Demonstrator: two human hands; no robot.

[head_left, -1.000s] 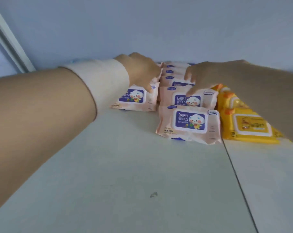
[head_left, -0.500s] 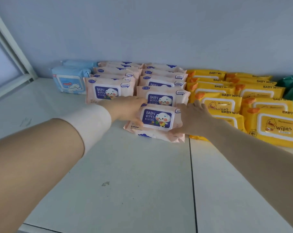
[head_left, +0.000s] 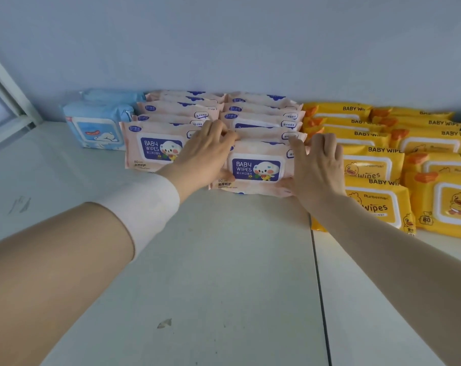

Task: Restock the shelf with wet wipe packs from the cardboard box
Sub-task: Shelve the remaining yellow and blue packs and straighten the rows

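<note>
Shelf (head_left: 224, 273), lower half of frame: bare white board. A seam (head_left: 319, 286) runs front to back, right of centre. Cardboard box: not in view.

Left forearm enters from lower left, white wristband (head_left: 144, 204) at the wrist. Left hand (head_left: 205, 154), centre frame: fingers curled over the upper left corner of the front pink baby wipes pack (head_left: 255, 170), thumb at its lower left edge. Right hand (head_left: 316, 167): fingers laid over the pack's right end, thumb tucked at the lower right corner. Both hands grasp this one pack, one at each end.

Judgement: the two-ended hold keeps a soft, floppy pack square while it is seated against the pack behind it.

Pack position: centre frame, on the shelf, foremost in the right-hand pink column, tilted back with its label facing out.

Left pink column (head_left: 155, 146): just beside, and its front pack sits farther back than the held one. Judgement: that column looks like the next slot to fill.

Yellow duck-print wipes packs (head_left: 377, 204): right of frame, in columns just beside the right hand. Blue wipes packs (head_left: 97, 130): upper left, just beside the pink rows.

All rows are shingled, each pack leaning on the one behind. Judgement: this keeps every label readable from the front.

Wall (head_left: 224, 48): top of frame; the rows back onto it.
</note>
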